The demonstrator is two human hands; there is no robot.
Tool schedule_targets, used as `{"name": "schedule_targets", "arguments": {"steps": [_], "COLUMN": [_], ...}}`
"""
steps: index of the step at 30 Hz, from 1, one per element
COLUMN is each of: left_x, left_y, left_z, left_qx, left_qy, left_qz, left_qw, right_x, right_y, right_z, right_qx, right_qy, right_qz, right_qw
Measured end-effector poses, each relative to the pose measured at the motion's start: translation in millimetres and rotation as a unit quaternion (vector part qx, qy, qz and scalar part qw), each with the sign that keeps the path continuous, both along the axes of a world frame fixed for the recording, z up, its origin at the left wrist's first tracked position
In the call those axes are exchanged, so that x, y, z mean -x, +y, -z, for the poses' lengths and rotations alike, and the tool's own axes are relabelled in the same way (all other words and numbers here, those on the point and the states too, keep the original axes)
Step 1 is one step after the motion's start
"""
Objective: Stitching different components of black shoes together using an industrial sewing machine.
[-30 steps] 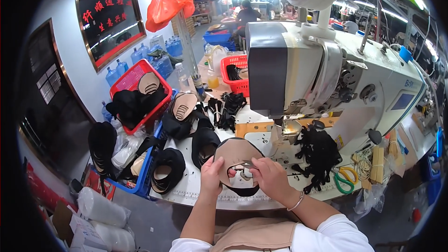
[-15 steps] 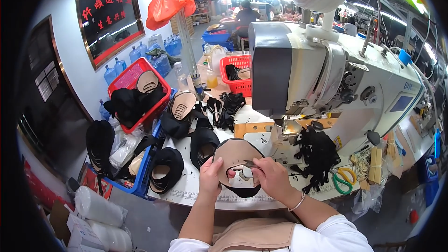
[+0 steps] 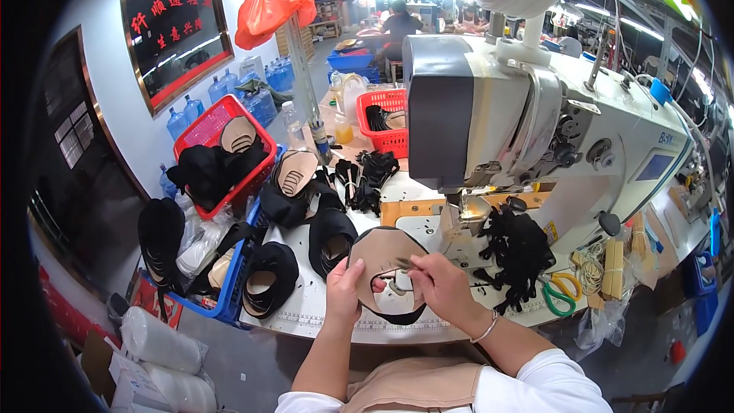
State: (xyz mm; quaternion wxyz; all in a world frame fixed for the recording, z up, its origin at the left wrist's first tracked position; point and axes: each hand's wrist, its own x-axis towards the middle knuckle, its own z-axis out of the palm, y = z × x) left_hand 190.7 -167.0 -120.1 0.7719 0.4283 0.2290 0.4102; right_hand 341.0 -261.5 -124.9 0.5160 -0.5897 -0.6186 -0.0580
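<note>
In front of my body I hold a shoe upper (image 3: pixel 390 248) with beige lining and a black edge; its cut-out opening faces me. My left hand (image 3: pixel 345 291) grips its left side, with a fingertip showing through the opening. My right hand (image 3: pixel 443 291) is closed at the upper's right edge, pinching a small dark pointed tool (image 3: pixel 404 262) that looks like thread snips; its tip lies over the lining above the opening. Several black shoe uppers (image 3: pixel 269 279) stand on the white sewing table left of my hands. A bundle of black strips (image 3: pixel 520 260) lies to the right.
A large sewing machine (image 3: pixel 535 107) rises behind my right hand. Green- and yellow-handled scissors (image 3: pixel 560 294) lie on the right. At left are a red basket (image 3: pixel 260 126) and a blue crate (image 3: pixel 229 310) with black pieces. Another red basket (image 3: pixel 386 140) sits behind.
The tool in my right hand has turned slightly and its tip has shifted a little left over the upper. My left hand keeps its hold. The whole view has shifted slightly.
</note>
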Motion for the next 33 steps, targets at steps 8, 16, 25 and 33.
{"name": "schedule_targets", "arguments": {"steps": [8, 16, 25, 33], "left_x": [-1, 2, 15, 25], "left_y": [-4, -7, -12, -19], "left_z": [4, 8, 4, 7], "left_qx": [-0.032, -0.021, -0.01, 0.023], "left_qy": [0.026, 0.038, 0.046, 0.009], "left_qz": [0.002, 0.012, -0.025, -0.029], "left_qw": [0.999, 0.999, 0.999, 0.999], "right_x": [-3, 1, 4, 8], "right_y": [6, 0, -2, -1], "right_z": [-3, -2, -4, 7], "right_qx": [0.026, 0.031, -0.016, 0.004], "right_qy": [-0.166, -0.135, -0.121, -0.049], "right_qz": [-0.003, 0.008, -0.047, -0.056], "right_qw": [0.986, 0.99, 0.991, 0.997]}}
